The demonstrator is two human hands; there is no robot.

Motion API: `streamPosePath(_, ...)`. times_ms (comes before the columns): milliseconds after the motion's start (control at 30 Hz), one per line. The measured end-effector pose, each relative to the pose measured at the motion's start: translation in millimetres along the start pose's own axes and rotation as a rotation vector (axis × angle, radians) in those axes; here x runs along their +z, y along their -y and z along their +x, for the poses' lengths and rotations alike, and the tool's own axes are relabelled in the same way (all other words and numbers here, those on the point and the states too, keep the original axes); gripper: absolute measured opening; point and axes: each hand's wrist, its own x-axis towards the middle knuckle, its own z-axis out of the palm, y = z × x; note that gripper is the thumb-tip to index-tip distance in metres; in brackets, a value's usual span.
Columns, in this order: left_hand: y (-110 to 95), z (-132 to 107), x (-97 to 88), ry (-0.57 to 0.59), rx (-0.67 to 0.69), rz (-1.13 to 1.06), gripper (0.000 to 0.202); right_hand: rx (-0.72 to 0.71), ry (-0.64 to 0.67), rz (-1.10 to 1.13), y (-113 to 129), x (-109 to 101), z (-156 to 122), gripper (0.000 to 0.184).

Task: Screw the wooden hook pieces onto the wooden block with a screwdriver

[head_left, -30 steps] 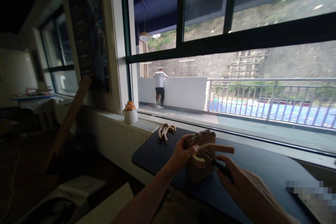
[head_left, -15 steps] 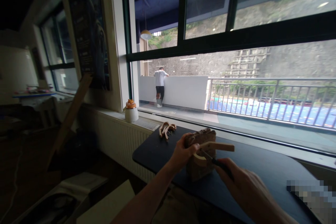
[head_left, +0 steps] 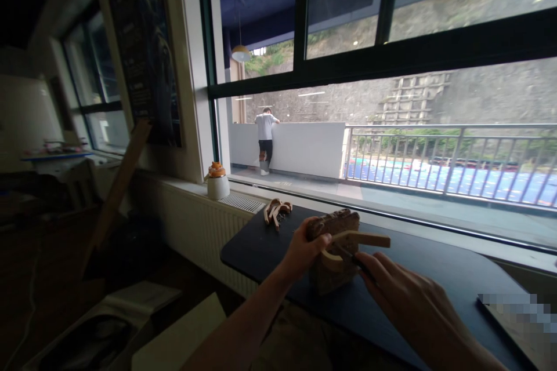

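Observation:
In the head view, a rough brown block, seemingly wood (head_left: pixel 333 285), stands on its edge over the dark table (head_left: pixel 448 261). Against its face lies a pale curved wooden hook piece (head_left: pixel 369 238), one arm sticking out to the right. My left hand (head_left: pixel 306 249) is closed around the block's left side, its thumb pressing on the hook piece. In my right hand (head_left: pixel 398 287) is a screwdriver (head_left: pixel 361 264) with a dark handle; its thin shaft points at the hook piece. The tip's exact contact is too small to tell.
Several curved wooden pieces (head_left: pixel 272 213) and small screws (head_left: pixel 282 218) lie at the table's far left. A pixelated flat object (head_left: pixel 516 322) rests at the right edge. A white pot with an orange top (head_left: pixel 218 186) sits by the window. Outside stands a person (head_left: pixel 264 133).
My right hand has turned around the screwdriver handle; its fingers now look straighter and cover more of the handle. The block and my left hand stay nearly in place.

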Motion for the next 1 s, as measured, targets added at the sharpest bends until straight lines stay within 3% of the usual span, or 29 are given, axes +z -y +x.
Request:
streamPosePath(267, 0.9, -0.8, -1.8, -0.038, -0.015, 0.011, 0.038, 0.073, 0.06, 0.098, 2.1, -5.7, 11.7, 0.014)
streamPosePath(500, -1.0, -0.6, -0.1, -0.042, -0.027, -0.023, 0.038, 0.328, 0.254, 0.281, -8.6, -2.1, 15.7, 0.024)
streamPosePath(667, -0.4, 0.1, -1.3, -0.063, -0.023, -0.046, 0.036, 0.375, 0.313, 0.258, -8.7, -1.6, 25.6, 0.029)
streamPosePath(767, 0.9, 0.8, -2.3, -0.072, -0.023, -0.045, 0.035, 0.297, 0.255, 0.188, -3.7, -4.6, 26.1, 0.029)
streamPosePath(900, 2.5, 0.4, -2.7, -0.073, -0.019, -0.042, 0.036, 0.077, 0.067, 0.03, 0.3, -8.9, 19.9, 0.022)
streamPosePath(1000, 2.4, -0.7, -1.9, -0.071, -0.019, -0.041, 0.035, 0.019, 0.057, -0.014, -0.7, -8.4, 12.7, 0.023)
